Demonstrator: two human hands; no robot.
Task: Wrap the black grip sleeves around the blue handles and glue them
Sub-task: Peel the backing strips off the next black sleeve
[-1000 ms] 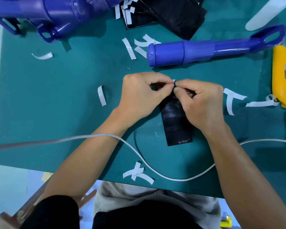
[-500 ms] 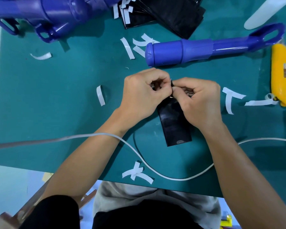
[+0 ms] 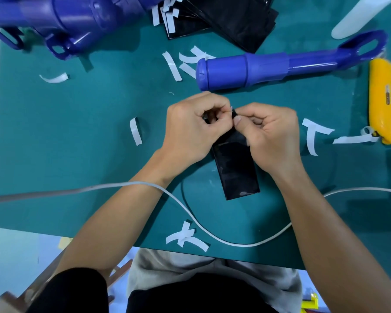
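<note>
Teal-green matting covers the tabletop (image 3: 77,154), and the work sits at its middle. Thumb and forefinger of the left hand (image 3: 190,129) and of the right hand (image 3: 271,136) each close in a tight pinching grip, the other fingers curled. The two grips touch at the far short edge of a flat, glossy black rectangular grip sleeve (image 3: 235,170). A sliver of white shows between them. It may be a backing strip being picked loose, but it is too small to tell.

The sleeve's long axis runs from the pinch back toward the person, with its near end lying on the mat. Just beyond the sleeve's far edge lies a long blue plastic handle (image 3: 246,70), crosswise to the sleeve. Its thick capped end sits close beyond the left knuckles, and its looped end reaches well out to the sleeve's right. I judge the sleeve must travel forward and turn a quarter so its length matches the handle's. The left hand is nearer the cap, and the right is nearer the shaft.

Curled white paper strips (image 3: 136,131) lie scattered on all sides of the sleeve. A white cable (image 3: 212,233) loops past its near end. Well to its right rests a yellow utility knife (image 3: 383,100). Far beyond it sit a stack of black sheets (image 3: 230,16) and, to the left, a heap of blue handles (image 3: 66,21).
</note>
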